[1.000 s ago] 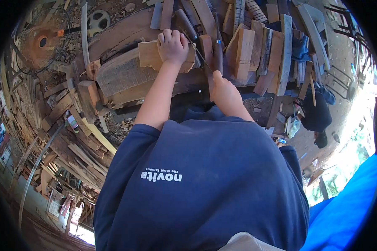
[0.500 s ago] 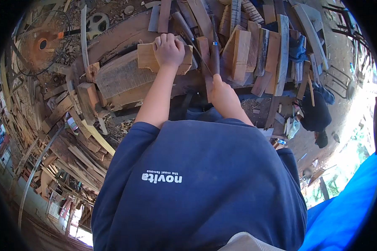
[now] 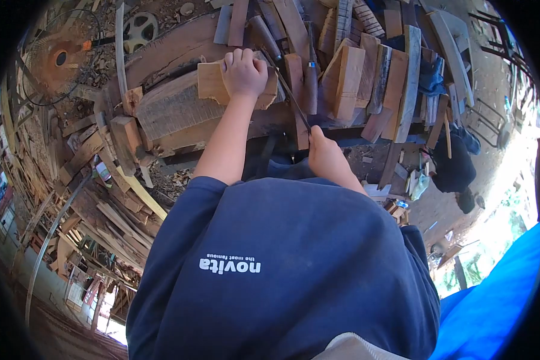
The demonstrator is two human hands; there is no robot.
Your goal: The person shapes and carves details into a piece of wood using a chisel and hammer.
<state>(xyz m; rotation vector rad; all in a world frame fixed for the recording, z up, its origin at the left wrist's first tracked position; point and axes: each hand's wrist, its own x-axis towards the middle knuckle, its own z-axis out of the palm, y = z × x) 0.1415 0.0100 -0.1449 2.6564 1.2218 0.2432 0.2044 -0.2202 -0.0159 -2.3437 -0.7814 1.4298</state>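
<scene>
My left hand [image 3: 244,73] is closed over the top of a light-brown wood block [image 3: 210,83], pressing it on a thick weathered beam [image 3: 173,111]. The block's right end and lower edge are uneven. Fingers of my right hand [image 3: 328,157] wrap round the near end of a long thin dark tool [image 3: 295,103], file-like in shape. It slants up and left to the block's right end. Beside it, on a reddish board, lies a wooden-handled tool [image 3: 310,90] with a shiny ferrule. A round wooden handle [image 3: 264,36] lies farther off.
Several wood offcuts [image 3: 349,84] lean in a row to the right. Scrap timber [image 3: 117,225] is heaped at left, near a wire-caged fan [image 3: 60,58] and a wheel [image 3: 140,31]. A person in dark clothes [image 3: 453,162] is low at right.
My right hand has drawn back toward my body and slightly right, pulling the thin tool along. My left hand stays almost in place on the block.
</scene>
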